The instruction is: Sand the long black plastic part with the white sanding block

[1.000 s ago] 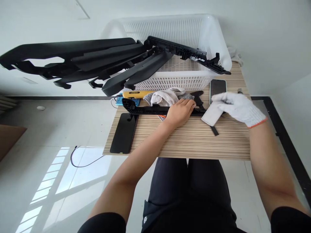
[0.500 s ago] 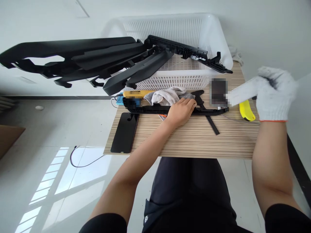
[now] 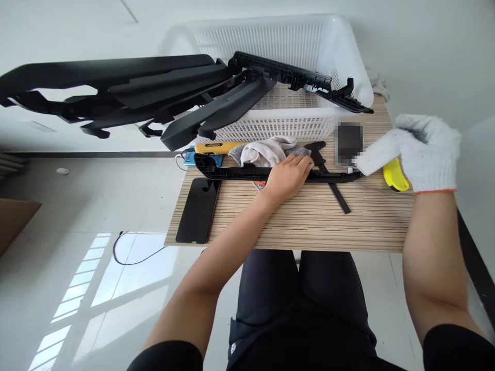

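My bare left hand (image 3: 288,178) is closed around the middle of a long black plastic trim piece (image 3: 240,173), which lies across the striped table. The hand's fingertips rest close to a crumpled grey-and-white cloth (image 3: 263,153). On the right, my right hand (image 3: 431,154) wears a white knitted glove with dark smudges. It grips a flat white strip (image 3: 381,153), whose free end reaches the trim's right end; whether they touch I cannot tell. Behind the trim is a black tool (image 3: 317,150) with a flat black bar (image 3: 339,198) sticking out in front. A yellow curved object (image 3: 395,175) lies beside the glove.
At the back, a white plastic basket (image 3: 344,56) holds several black trim pieces (image 3: 166,82), which jut far out to the left. A phone (image 3: 197,210) lies front left. A yellow-handled tool (image 3: 220,148) and a blurred dark rectangular item (image 3: 349,144) sit behind the trim.
My right hand has moved a little left and down, bringing the white strip's end to the trim's right end. My left hand keeps its hold in the same place.
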{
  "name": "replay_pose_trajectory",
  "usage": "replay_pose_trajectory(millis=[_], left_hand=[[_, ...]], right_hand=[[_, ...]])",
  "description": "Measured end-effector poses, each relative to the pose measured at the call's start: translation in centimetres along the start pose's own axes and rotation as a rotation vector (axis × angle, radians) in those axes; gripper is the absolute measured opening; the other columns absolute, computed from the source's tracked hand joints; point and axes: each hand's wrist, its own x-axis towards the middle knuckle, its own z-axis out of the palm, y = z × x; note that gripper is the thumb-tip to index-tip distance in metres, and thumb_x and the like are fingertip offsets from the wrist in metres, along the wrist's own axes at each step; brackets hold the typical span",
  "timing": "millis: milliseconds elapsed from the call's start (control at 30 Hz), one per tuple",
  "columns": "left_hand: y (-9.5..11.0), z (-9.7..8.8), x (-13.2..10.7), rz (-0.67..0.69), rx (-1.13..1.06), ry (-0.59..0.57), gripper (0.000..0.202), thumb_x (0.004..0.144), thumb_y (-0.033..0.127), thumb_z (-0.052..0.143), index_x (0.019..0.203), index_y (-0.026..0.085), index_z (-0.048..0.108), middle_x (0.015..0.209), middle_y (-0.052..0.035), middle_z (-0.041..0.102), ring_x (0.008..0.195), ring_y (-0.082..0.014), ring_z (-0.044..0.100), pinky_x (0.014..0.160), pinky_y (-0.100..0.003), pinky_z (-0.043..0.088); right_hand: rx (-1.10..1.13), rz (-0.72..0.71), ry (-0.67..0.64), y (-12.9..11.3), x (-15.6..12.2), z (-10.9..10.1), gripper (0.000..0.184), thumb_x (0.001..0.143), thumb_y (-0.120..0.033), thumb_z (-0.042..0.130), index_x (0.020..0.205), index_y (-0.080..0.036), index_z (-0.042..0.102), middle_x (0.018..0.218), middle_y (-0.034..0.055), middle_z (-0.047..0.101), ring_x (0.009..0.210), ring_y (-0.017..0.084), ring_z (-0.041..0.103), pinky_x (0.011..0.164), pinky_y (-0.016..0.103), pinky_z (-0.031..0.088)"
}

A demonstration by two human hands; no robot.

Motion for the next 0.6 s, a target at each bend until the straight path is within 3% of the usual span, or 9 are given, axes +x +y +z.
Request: replay_pose_trajectory(millis=[133,267,367,400,500,533,600], left_hand=[[0.08,-0.19,0.01,0.0,-0.003,-0.016,0.032,0.11,0.03,0.032,0.113,0.018,0.062,0.107,-0.007,0.073,0.103,-0.0246,0.065,0.077,-0.032,0.047],[0.05,-0.07,-0.04,-0.013,0.001,0.006,0.035,0.11,0.032,0.03,0.112,0.017,0.062,0.103,-0.0083,0.074,0.101,-0.0251,0.065,0.074,-0.032,0.047],[-0.03,0.14,-0.05,-0.003,0.007,0.027,0.035,0.11,0.033,0.031,0.112,0.017,0.063,0.101,-0.0087,0.074,0.099,-0.0248,0.066,0.073,-0.031,0.046],[-0.06,0.19,-0.05,0.0,0.009,0.031,0.035,0.11,0.032,0.031,0.112,0.017,0.063,0.1,-0.0085,0.074,0.099,-0.0246,0.066,0.073,-0.031,0.046],[-0.1,0.27,-0.05,0.004,0.014,0.038,0.036,0.11,0.032,0.031,0.113,0.017,0.063,0.099,-0.0081,0.074,0.099,-0.0242,0.065,0.073,-0.031,0.046],[-0.11,0.27,-0.06,0.007,0.014,0.038,0.036,0.11,0.032,0.03,0.113,0.017,0.063,0.099,-0.008,0.073,0.099,-0.0241,0.065,0.074,-0.031,0.046],[-0.13,0.28,-0.07,0.011,0.015,0.039,0.037,0.11,0.033,0.03,0.113,0.017,0.063,0.099,-0.008,0.073,0.099,-0.024,0.065,0.074,-0.031,0.047]], right_hand=[[0.067,0.049,-0.36,-0.49,-0.37,0.27,0.029,0.081,-0.015,0.072,0.109,-0.017,0.079,0.105,0.0086,0.079,0.094,0.021,0.074,0.095,0.043,0.058],[0.137,0.054,-0.162,-0.96,-0.67,0.47,0.033,0.083,-0.012,0.072,0.115,-0.013,0.074,0.111,0.0098,0.078,0.098,0.02,0.073,0.101,0.047,0.056],[0.159,0.087,-0.397,-0.93,-0.77,0.68,0.027,0.085,-0.017,0.074,0.111,-0.013,0.075,0.107,0.0083,0.079,0.093,0.018,0.073,0.097,0.044,0.059],[0.174,0.086,-0.416,-0.88,-0.78,0.75,0.026,0.085,-0.017,0.075,0.11,-0.013,0.075,0.106,0.008,0.079,0.092,0.017,0.073,0.095,0.042,0.059],[0.231,0.042,-0.208,-0.75,-0.78,0.9,0.032,0.084,-0.015,0.075,0.115,-0.011,0.073,0.113,0.0097,0.078,0.097,0.016,0.073,0.096,0.039,0.058],[0.231,0.041,-0.206,-0.72,-0.8,0.92,0.033,0.083,-0.015,0.076,0.116,-0.011,0.073,0.113,0.0099,0.078,0.097,0.016,0.073,0.097,0.04,0.058],[0.201,0.073,-0.378,-0.66,-0.89,0.98,0.032,0.084,-0.02,0.077,0.115,-0.011,0.074,0.109,0.0091,0.078,0.094,0.017,0.073,0.096,0.043,0.058]])
